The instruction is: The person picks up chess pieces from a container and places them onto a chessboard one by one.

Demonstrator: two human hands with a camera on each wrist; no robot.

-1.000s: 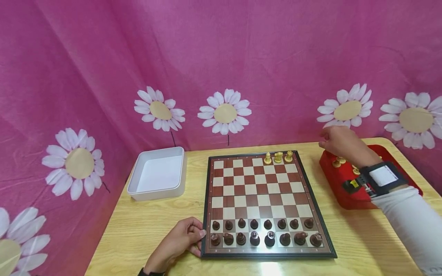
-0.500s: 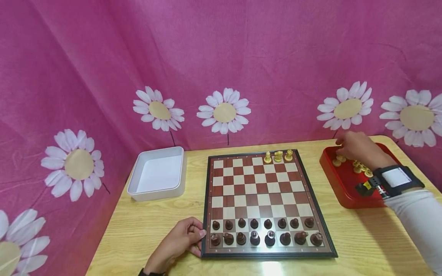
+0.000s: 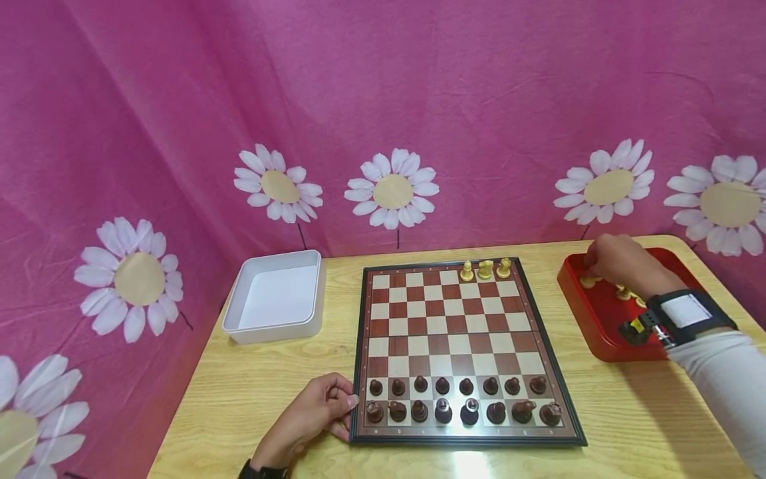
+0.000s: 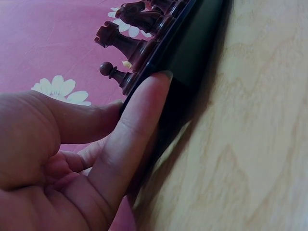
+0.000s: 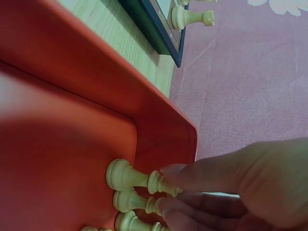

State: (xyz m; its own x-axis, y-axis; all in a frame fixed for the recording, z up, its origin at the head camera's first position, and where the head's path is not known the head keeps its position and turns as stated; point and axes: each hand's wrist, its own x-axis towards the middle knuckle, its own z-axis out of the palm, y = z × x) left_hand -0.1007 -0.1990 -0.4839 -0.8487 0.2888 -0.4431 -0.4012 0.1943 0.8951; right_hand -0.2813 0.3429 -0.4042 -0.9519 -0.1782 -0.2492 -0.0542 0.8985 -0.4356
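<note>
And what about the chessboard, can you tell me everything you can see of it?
The chessboard lies on the wooden table, with cream and reddish-brown squares inside a brown border and raised black rim. It looks smooth, maybe plastic, and light shines off its near part. A line crosses the middle, perhaps a fold, and tiny letters run along the near border. Dark pieces fill the two near rows; three pale pieces stand at the far right. The left hand grips its near left edge.
</note>
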